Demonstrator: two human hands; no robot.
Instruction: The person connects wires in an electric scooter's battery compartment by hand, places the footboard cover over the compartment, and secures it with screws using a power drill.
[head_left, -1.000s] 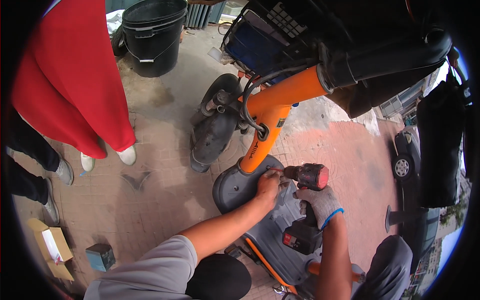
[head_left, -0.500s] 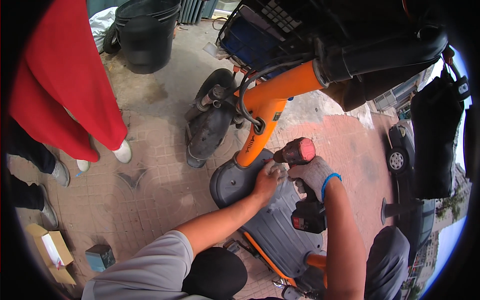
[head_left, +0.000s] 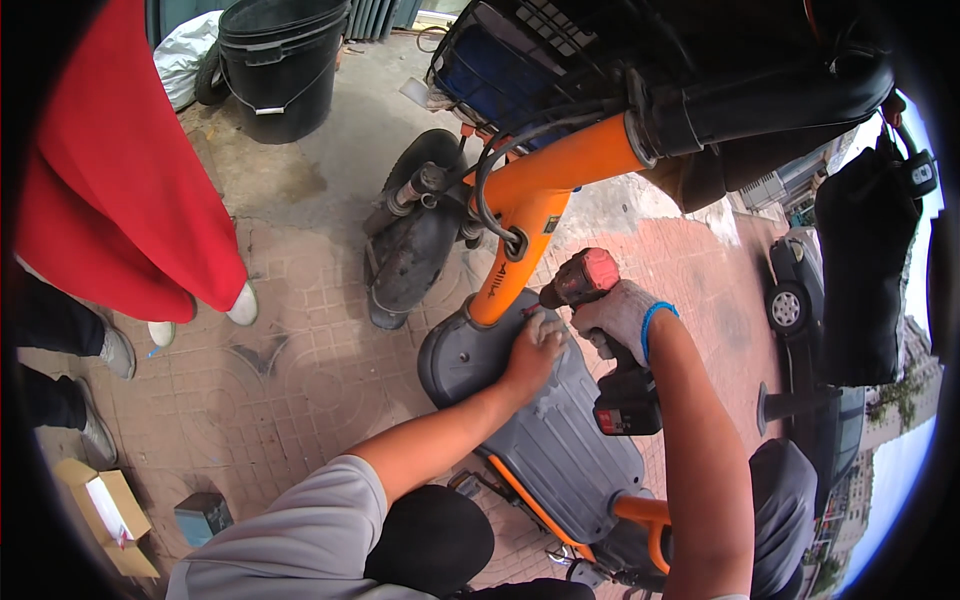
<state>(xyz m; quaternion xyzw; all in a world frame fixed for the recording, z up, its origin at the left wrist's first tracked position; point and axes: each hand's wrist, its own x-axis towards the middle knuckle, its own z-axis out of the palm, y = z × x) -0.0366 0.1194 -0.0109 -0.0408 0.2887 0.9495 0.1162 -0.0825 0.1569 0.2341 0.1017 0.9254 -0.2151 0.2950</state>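
Observation:
My right hand (head_left: 615, 315), in a grey work glove with blue cuff, is closed on the handle of a cordless drill (head_left: 585, 275) with a red rear cap and a battery pack below. The drill's chuck is near the front of the grey ribbed deck (head_left: 540, 450) of an orange scooter (head_left: 560, 165), beside its stem. My bare left hand (head_left: 535, 350) is pinched just below the chuck; what its fingertips hold is hidden. A dark front fork and mudguard (head_left: 405, 260) stand left of the stem.
At the left stand two people, one in red trousers (head_left: 125, 170), one in dark trousers (head_left: 60, 320). A black bucket (head_left: 275, 75), an open cardboard box (head_left: 85, 480) and a small box (head_left: 205, 520) rest on the paving. A basket (head_left: 510, 55) overhangs the stem. A car (head_left: 795, 300) is at right.
The drill and my right hand have risen up and slightly left, toward the stem's foot. My left hand has moved a little forward. The whole view has shifted slightly.

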